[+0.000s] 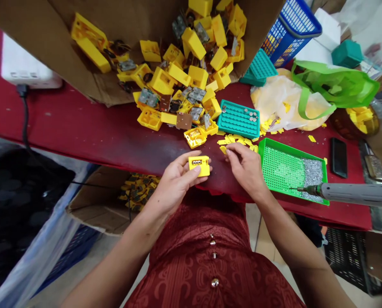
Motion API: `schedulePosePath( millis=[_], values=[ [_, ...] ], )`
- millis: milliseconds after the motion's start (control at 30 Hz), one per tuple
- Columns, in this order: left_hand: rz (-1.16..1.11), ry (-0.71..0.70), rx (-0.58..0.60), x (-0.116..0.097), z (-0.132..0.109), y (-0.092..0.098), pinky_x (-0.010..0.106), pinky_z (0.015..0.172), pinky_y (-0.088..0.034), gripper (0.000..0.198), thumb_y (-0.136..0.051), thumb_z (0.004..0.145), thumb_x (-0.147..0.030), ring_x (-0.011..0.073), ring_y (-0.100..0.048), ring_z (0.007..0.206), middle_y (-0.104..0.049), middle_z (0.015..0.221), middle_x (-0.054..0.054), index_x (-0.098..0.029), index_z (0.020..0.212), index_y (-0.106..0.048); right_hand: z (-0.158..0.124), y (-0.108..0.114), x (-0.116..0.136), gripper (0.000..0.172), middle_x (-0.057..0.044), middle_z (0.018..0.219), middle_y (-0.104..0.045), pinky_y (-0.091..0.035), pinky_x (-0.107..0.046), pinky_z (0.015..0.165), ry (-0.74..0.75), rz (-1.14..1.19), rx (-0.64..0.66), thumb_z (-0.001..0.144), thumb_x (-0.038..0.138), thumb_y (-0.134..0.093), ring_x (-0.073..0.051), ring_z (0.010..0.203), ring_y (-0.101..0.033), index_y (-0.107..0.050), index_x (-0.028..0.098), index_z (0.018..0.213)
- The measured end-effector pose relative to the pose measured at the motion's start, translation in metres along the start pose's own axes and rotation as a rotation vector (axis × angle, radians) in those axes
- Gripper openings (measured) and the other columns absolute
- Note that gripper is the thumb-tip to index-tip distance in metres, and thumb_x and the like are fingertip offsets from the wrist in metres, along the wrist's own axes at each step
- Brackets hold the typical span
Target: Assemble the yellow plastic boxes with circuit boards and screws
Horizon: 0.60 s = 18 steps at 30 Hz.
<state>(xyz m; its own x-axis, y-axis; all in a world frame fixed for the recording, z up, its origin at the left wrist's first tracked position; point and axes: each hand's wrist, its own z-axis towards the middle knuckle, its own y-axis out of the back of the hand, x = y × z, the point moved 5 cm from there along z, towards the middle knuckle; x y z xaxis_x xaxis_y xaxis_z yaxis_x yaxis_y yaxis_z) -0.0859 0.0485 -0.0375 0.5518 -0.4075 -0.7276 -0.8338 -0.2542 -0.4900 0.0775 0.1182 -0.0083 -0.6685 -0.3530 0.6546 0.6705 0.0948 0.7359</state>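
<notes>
The left hand (174,182) grips a yellow plastic housing (199,166) at the worktop's (81,128) near edge, thumb pressed across its face. The right hand (244,169) curls, its fingertips (227,150) at loose yellow offcuts (234,139), any pinch unclear. A green perforated tray (293,149) sits right; a cardboard box (81,72) of yellow housings lies beyond.

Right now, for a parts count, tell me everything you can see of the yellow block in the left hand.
The yellow block is a small rectangular casing, moulded plastic by its look, with a recessed window in its upper face showing a row of silver, metal-looking pieces. The left hand holds it over the red tabletop, thumb against its near edge. Its underside is hidden.
</notes>
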Motion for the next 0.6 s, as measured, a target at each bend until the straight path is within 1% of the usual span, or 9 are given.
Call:
schedulePosePath(
  millis=[100, 200, 267, 333, 467, 600],
  values=[
    [0.036, -0.028, 0.004, 0.001, 0.001, -0.004, 0.027, 0.079, -0.059, 0.046, -0.076, 0.077, -0.015, 0.0171, -0.071, 0.090, -0.072, 0.109, 0.008, -0.016, 0.120, -0.062, -0.008, 0.004, 0.007, 0.015, -0.002, 0.094, -0.072, -0.052, -0.034, 0.083, -0.077, 0.289, 0.027, 0.092, 0.024, -0.057, -0.016, 0.087, -0.066, -0.072, 0.023, 0.095],
    [0.069, -0.043, 0.016, 0.003, 0.003, -0.008, 0.028, 0.080, -0.058, 0.045, -0.075, 0.076, -0.014, 0.0172, -0.069, 0.092, -0.070, 0.109, 0.008, -0.016, 0.119, -0.062, -0.014, 0.003, 0.015, 0.014, 0.000, 0.088, -0.072, -0.053, -0.030, 0.072, -0.172, 0.483, 0.076, 0.090, 0.028, -0.061, -0.013, 0.075, -0.065, -0.072, 0.022, 0.096],
    [0.096, -0.060, 0.017, 0.003, 0.003, -0.010, 0.028, 0.080, -0.058, 0.046, -0.075, 0.077, -0.015, 0.0172, -0.068, 0.093, -0.070, 0.110, 0.008, -0.016, 0.120, -0.060, -0.017, 0.000, 0.018, 0.012, 0.001, 0.080, -0.070, -0.051, -0.027, 0.066, -0.219, 0.557, 0.102, 0.088, 0.028, -0.063, -0.011, 0.068, -0.063, -0.069, 0.020, 0.094],
    [0.132, -0.078, 0.031, 0.004, 0.004, -0.012, 0.029, 0.081, -0.057, 0.048, -0.075, 0.077, -0.017, 0.0173, -0.068, 0.093, -0.069, 0.109, 0.008, -0.017, 0.122, -0.058, -0.017, -0.002, 0.021, 0.008, 0.002, 0.076, -0.068, -0.049, -0.026, 0.065, -0.222, 0.537, 0.125, 0.086, 0.026, -0.064, -0.010, 0.066, -0.061, -0.067, 0.019, 0.088],
    [0.240, -0.117, 0.090, 0.006, 0.004, -0.016, 0.031, 0.084, -0.056, 0.049, -0.072, 0.079, -0.022, 0.0195, -0.067, 0.098, -0.069, 0.112, 0.009, -0.016, 0.124, -0.056, -0.014, -0.003, 0.025, 0.005, 0.003, 0.073, -0.068, -0.047, -0.025, 0.067, -0.160, 0.427, 0.159, 0.085, 0.021, -0.064, -0.008, 0.066, -0.060, -0.066, 0.019, 0.081],
    [0.484, -0.216, 0.079, 0.004, 0.001, -0.016, 0.034, 0.091, -0.052, 0.051, -0.066, 0.080, -0.022, 0.0226, -0.063, 0.108, -0.065, 0.126, 0.013, -0.014, 0.129, -0.055, -0.013, -0.001, 0.027, 0.005, 0.004, 0.069, -0.066, -0.046, -0.026, 0.067, -0.160, 0.385, 0.180, 0.085, 0.018, -0.063, -0.008, 0.064, -0.059, -0.065, 0.019, 0.080]
  ],
)
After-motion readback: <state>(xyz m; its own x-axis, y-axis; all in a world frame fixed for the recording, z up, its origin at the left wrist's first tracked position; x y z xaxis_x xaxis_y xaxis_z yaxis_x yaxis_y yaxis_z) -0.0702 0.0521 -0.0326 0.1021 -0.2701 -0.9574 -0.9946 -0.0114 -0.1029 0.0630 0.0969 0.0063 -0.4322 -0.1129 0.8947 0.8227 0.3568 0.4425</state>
